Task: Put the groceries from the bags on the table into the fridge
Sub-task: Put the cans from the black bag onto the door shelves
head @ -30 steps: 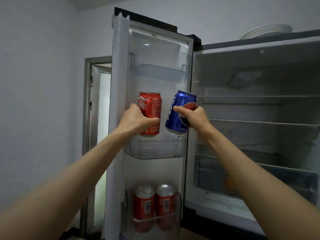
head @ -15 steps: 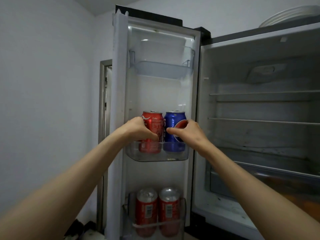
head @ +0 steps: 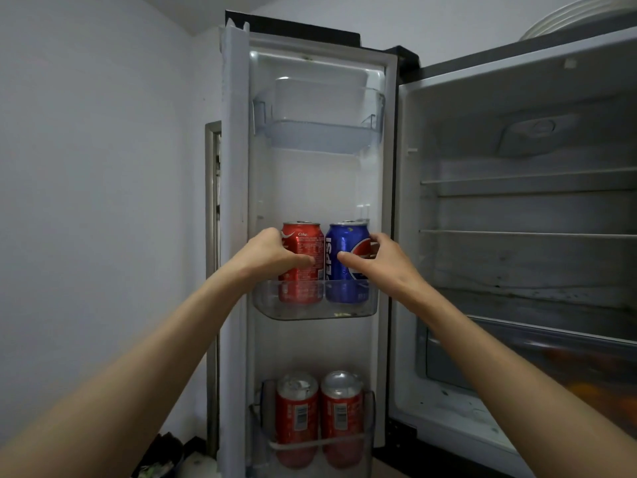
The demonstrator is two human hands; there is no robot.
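The fridge door [head: 238,201] stands open on the left. In its middle door bin [head: 315,310] a red Coke can [head: 305,248] and a blue Pepsi can [head: 346,250] stand upright side by side. My left hand [head: 272,255] grips the Coke can from its left side. My right hand [head: 375,258] holds the Pepsi can, thumb on its front and fingers round its right side. Two more red cans [head: 319,414] stand in the bottom door bin.
The top door bin [head: 317,132] holds nothing. The fridge interior [head: 517,236] on the right has bare wire shelves and a drawer [head: 551,360] with something orange inside. White plates [head: 568,15] lie on top of the fridge. A wall is at the left.
Both cans came down from mid-air into the middle door bin and now stand in it. My hands stay on them, and the view has moved closer.
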